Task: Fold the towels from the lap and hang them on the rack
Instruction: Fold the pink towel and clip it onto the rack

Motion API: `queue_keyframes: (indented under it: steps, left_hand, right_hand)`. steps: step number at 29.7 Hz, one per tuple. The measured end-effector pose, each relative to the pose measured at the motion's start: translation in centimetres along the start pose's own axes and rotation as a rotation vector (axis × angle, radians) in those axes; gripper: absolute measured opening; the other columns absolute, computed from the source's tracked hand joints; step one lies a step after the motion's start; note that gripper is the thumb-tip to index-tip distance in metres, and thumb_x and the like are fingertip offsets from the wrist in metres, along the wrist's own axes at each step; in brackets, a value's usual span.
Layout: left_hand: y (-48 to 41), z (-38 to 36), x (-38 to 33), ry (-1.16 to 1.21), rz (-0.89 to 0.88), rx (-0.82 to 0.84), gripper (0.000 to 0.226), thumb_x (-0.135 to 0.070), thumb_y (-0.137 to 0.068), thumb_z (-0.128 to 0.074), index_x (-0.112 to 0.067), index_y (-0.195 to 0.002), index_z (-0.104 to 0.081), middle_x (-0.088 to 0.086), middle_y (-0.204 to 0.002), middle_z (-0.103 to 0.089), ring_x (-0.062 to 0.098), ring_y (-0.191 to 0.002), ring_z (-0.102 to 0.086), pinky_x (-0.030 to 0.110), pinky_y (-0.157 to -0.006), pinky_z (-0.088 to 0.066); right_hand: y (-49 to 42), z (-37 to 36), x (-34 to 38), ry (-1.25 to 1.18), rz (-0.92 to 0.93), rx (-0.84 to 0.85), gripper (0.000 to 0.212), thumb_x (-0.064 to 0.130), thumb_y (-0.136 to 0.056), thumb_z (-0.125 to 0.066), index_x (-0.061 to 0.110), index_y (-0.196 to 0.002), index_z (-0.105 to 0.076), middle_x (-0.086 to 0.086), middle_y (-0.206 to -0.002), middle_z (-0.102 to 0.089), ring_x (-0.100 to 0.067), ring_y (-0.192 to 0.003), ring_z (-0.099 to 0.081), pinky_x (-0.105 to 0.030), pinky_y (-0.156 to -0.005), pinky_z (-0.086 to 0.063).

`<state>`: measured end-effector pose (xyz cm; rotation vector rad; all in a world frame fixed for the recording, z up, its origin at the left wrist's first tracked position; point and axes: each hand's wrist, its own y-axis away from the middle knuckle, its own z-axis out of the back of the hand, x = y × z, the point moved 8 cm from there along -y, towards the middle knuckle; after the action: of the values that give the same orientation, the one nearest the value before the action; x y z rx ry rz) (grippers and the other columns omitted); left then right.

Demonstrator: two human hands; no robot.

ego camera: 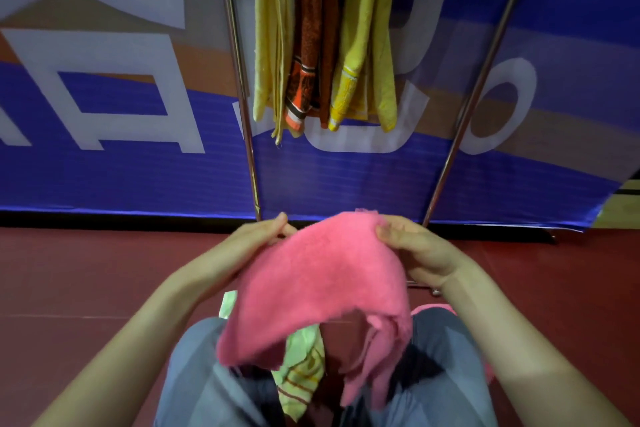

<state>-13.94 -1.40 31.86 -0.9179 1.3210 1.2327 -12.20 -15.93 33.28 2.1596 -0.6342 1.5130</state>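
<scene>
A pink towel [311,291] hangs in front of me over my lap, held up by its top edge. My left hand [256,236] pinches its upper left corner and my right hand [415,250] pinches its upper right corner. Under it, a light green striped towel [298,374] lies between my knees in grey trousers. Straight ahead stands the metal rack [242,80], with pale yellow [270,45], orange-brown [308,45] and bright yellow [367,45] towels hanging from its top.
The rack's right leg [474,97] slants down to the floor just beyond my right hand. A blue banner with white letters [104,80] covers the wall behind it. The floor [86,270] is dark red.
</scene>
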Motion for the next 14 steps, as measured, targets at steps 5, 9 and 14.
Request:
queue_keyframes:
  steps: [5,9,14]
  left_hand:
    - [-1.6,-4.3,-1.9,-0.006,0.031,0.133,0.058,-0.066,-0.077,-0.037,-0.017,-0.089,-0.066,0.004,-0.085,-0.066,0.016,-0.084,-0.059,0.029,-0.084,-0.042]
    - [-1.6,-5.6,-5.0,0.064,-0.016,0.095,0.063,-0.075,-0.066,-0.050,-0.022,-0.092,-0.070,0.009,-0.098,-0.067,0.028,-0.096,-0.059,0.039,-0.091,-0.043]
    - [-2.0,-6.4,-7.5,0.110,-0.167,0.172,0.030,-0.042,-0.074,-0.058,-0.020,-0.091,-0.069,0.004,-0.086,-0.065,0.018,-0.080,-0.058,0.030,-0.075,-0.047]
  right_hand:
    - [-0.8,-2.1,2.8,0.116,0.016,0.095,0.046,0.053,-0.052,-0.077,0.026,-0.089,-0.072,0.011,-0.083,-0.073,-0.001,-0.078,-0.066,-0.014,-0.068,-0.051]
    - [-0.9,-1.4,4.5,0.141,0.049,0.036,0.049,0.052,-0.050,-0.079,0.021,-0.088,-0.073,0.006,-0.081,-0.073,-0.004,-0.075,-0.066,-0.016,-0.067,-0.052]
    - [-0.3,-0.2,5.8,0.135,0.072,-0.035,0.056,0.052,-0.044,-0.082,0.020,-0.089,-0.073,0.003,-0.078,-0.073,-0.005,-0.073,-0.066,-0.016,-0.066,-0.052]
